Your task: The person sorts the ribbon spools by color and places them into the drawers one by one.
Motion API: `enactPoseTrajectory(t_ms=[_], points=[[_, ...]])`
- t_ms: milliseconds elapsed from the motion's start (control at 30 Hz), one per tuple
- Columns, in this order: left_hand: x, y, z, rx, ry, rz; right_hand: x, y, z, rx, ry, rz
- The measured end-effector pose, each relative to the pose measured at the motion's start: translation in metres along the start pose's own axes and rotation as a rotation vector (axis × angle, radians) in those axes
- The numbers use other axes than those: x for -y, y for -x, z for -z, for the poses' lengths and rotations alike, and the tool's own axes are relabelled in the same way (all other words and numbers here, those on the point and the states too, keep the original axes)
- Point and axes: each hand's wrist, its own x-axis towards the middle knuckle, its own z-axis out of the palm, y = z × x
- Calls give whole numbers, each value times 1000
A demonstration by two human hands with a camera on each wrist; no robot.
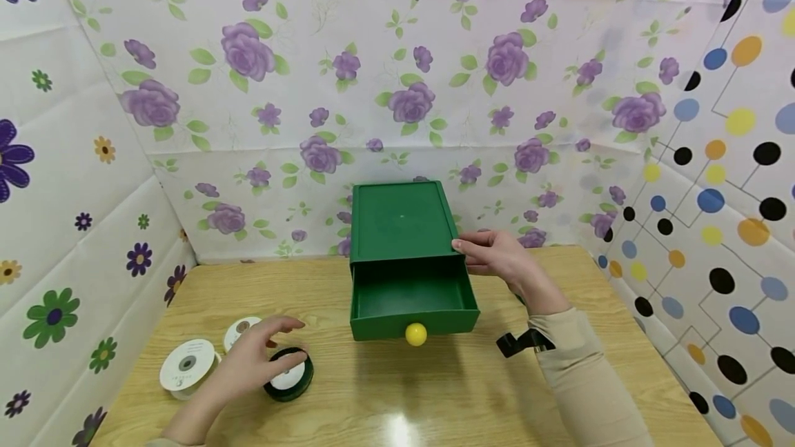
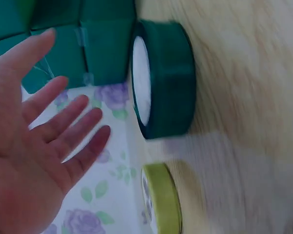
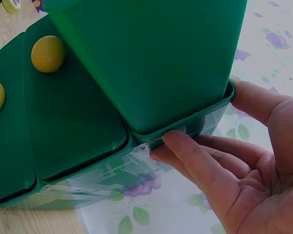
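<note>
A green drawer cabinet stands at the back middle of the table, its top drawer pulled out, with a yellow knob on the front. My right hand grips the cabinet's right front edge, thumb on top and fingers along the side. The right wrist view shows closed lower drawers with yellow knobs. My left hand hovers by a dark green ribbon roll, fingers loosely spread and holding nothing. In the left wrist view, the dark green roll stands apart from the fingers.
Left of that roll, a white-faced ribbon spool lies on the wooden table. Another spool sits behind my left hand. Patterned cloth walls rise at the back and both sides. A black strap hangs from my right wrist.
</note>
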Motion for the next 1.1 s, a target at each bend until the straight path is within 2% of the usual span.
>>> enactPoseTrajectory(t_ms=[133, 233, 400, 600, 1100], points=[[8, 2, 1, 98, -157, -43, -1, 1, 0, 1, -8, -3], [12, 3, 2, 138, -224, -60, 0, 1, 0, -3, -16, -8], [14, 5, 2, 166, -252, -61, 0, 1, -2, -9, -22, -5], [17, 7, 0, 167, -295, -68, 0, 1, -2, -4, -30, 1], [23, 7, -4, 206, -306, -67, 0, 2, -1, -8, 7, 6]])
